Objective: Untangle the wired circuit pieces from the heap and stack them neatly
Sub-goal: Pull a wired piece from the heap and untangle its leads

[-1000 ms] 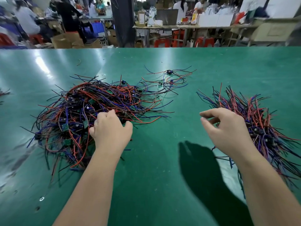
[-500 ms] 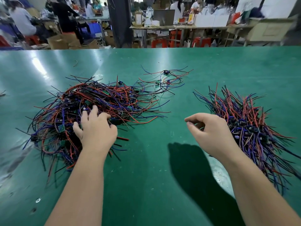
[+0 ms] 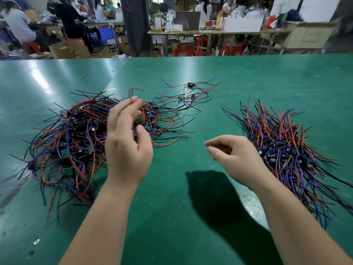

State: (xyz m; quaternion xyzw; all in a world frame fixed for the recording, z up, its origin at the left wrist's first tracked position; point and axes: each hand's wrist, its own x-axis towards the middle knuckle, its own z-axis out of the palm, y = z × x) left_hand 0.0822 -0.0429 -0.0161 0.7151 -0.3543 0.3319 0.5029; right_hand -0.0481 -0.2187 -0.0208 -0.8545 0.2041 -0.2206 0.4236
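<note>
Over the heap our left hand pinched a wired piece; rightward our right hand hung slack above bare table.

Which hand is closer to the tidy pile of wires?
Right. The right hand hovers just left of the tidy pile; the left hand, pinching a wired piece, is across by the tangled heap.

A tangled heap of red, blue, black wired circuit pieces lies left, aligned stack right, one blurred piece lifted.
</note>
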